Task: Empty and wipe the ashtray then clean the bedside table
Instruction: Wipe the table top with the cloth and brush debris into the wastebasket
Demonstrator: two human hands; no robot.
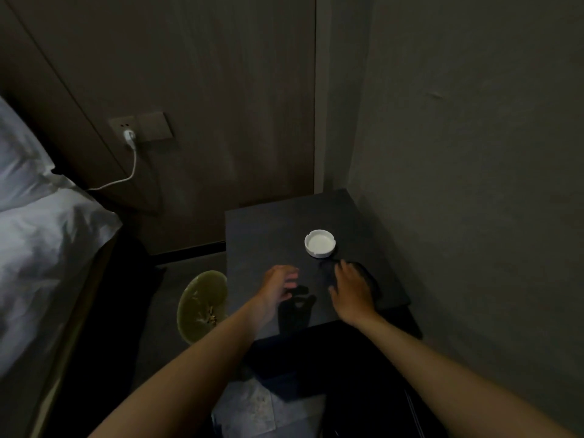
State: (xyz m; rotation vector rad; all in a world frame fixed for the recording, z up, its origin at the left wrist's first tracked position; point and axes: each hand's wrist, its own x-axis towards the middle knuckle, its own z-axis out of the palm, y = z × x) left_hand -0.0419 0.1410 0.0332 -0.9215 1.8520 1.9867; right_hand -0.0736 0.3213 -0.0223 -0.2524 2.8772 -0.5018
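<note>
A white round ashtray (319,243) stands upright and looks empty on the dark bedside table (259,235), near its back right. My right hand (352,289) lies flat, fingers spread, on a dark cloth (368,273) just in front of the ashtray. My left hand (279,284) hovers over the table's front left with loosely curled fingers, holding nothing. A green bin (202,306) with cigarette butts in it stands on the floor to the left of the table.
A bed with white linen (41,235) fills the left side. A white charger and cable (131,143) hang from a wall socket behind. A grey wall (474,153) runs close along the table's right side.
</note>
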